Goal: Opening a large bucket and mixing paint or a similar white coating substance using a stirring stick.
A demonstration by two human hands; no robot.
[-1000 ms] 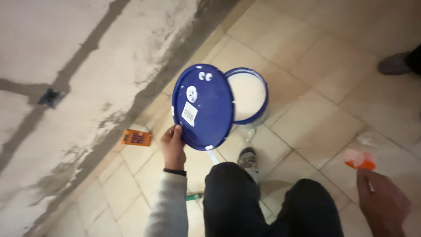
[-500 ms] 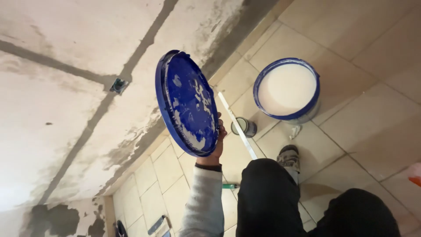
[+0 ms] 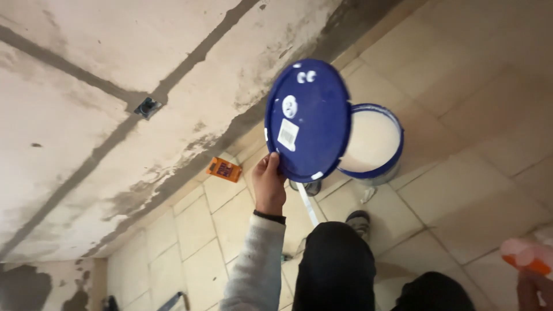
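Note:
My left hand (image 3: 269, 184) grips the lower edge of a round blue bucket lid (image 3: 307, 120), held up with its top side with white stickers facing me. Behind and to the right of the lid stands an open blue bucket (image 3: 374, 143) full of white paint on the tiled floor. My right hand (image 3: 533, 288) shows only at the bottom right corner, holding an orange and pink object (image 3: 525, 257) that is blurred and cut off by the frame edge.
A rough plastered wall (image 3: 115, 103) with dark seams runs along the left. A small orange box (image 3: 224, 169) lies on the floor at its base. My dark trouser legs (image 3: 340, 270) and a shoe (image 3: 358, 221) are below the bucket. A white stick (image 3: 307, 204) leans near it.
The lid has turned from edge-on to facing me and now overlaps the bucket's left rim. The view has swung, and my right hand with the orange object is back in sight.

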